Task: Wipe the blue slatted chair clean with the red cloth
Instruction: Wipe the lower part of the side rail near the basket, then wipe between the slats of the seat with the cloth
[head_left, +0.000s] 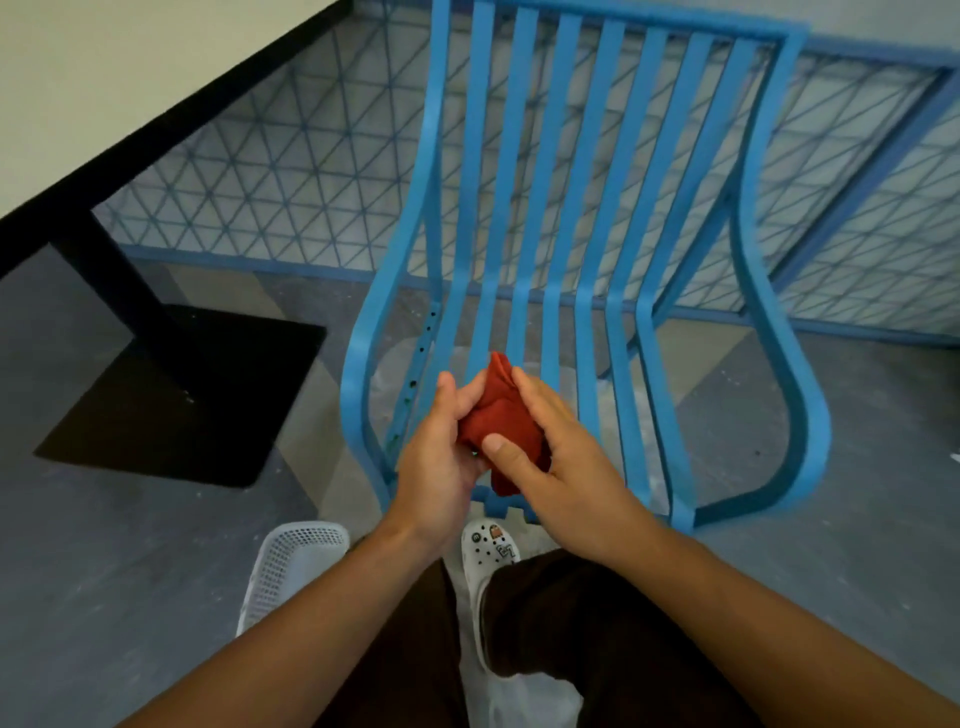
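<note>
1. Bunching the red cloth (498, 415) between both hands, the person stands at the front edge of the blue slatted chair (587, 208), which fills the view from centre up to 12 o'clock.
2. The left hand (441, 462) is curled closed around the cloth's 9 o'clock side, thumb up and fingers tucked behind the fabric.
3. The right hand (561, 467) is partly closed over the 3 o'clock side, its thumb pressed flat on the front of the wad and its fingers lying along the top.
4. The cloth is held in the air above the seat slats; whether it touches them I cannot tell, and a loose tail hangs down toward 6 o'clock.
5. Judging by this, the step in hand is gathering the cloth into a pad, with wiping not yet under way.
6. The next move likely calls for one hand to take the pad alone and press it onto a single slat, then run along its length from the backrest at 12 o'clock down to the seat front.
7. Narrow slats with open gaps would need the cloth wrapped over each edge, or the sides get missed.
8. A white mesh basket (291, 566) sits on the floor at 7 o'clock, beside a white clog (488, 551).
</note>
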